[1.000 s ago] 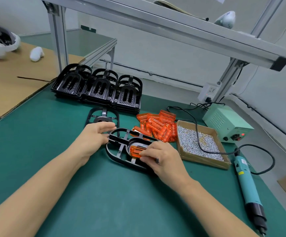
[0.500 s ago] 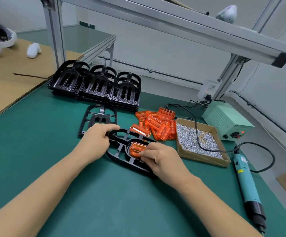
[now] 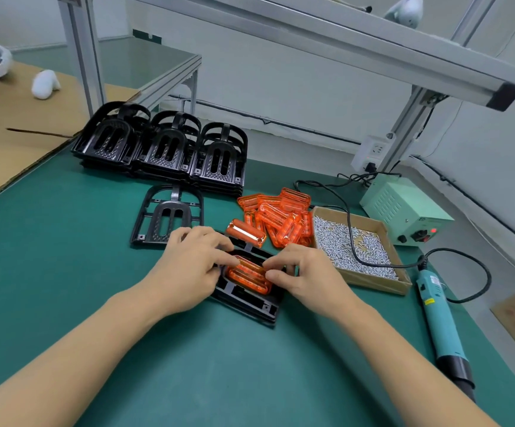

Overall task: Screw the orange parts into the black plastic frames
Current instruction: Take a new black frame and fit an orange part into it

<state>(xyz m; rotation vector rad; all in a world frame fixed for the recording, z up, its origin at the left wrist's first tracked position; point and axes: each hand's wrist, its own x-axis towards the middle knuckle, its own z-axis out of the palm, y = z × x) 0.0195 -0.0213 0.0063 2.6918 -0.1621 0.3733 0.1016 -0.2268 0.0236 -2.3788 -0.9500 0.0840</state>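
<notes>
Upper left of the frame: brown cardboard sheet point(image 3: 10, 124) with a white object point(image 3: 45, 84) resting on it. Left of centre, toward the top: three stacks of black plastic frames point(image 3: 160, 149) side by side on the green worktop point(image 3: 50, 241); just below them, a single spare frame point(image 3: 167, 218) lying flat. Centre: left hand point(image 3: 185, 272), fingers point(image 3: 216, 241) curled over the left end of the orange part point(image 3: 248, 275), touching it and the black frame point(image 3: 250, 300) beneath. Orange part seated in the opening of that frame, at the middle of the frame, flat on the worktop. Right hand point(image 3: 308, 272) mirrored on the other side, thumb and forefinger pinching the right end of the orange part. Just above the hands: one loose orange piece point(image 3: 245, 232), and right of it a heap of orange pieces point(image 3: 281, 217). Right of centre: shallow cardboard box point(image 3: 373, 282) filled with small silver screws point(image 3: 342, 245), a black cable point(image 3: 351, 241) lying across it. Upper right: pale green power unit point(image 3: 404, 208) with a lit red lamp. Lower right: teal electric screwdriver point(image 3: 441, 325) lying on the worktop, apart from both hands.
</notes>
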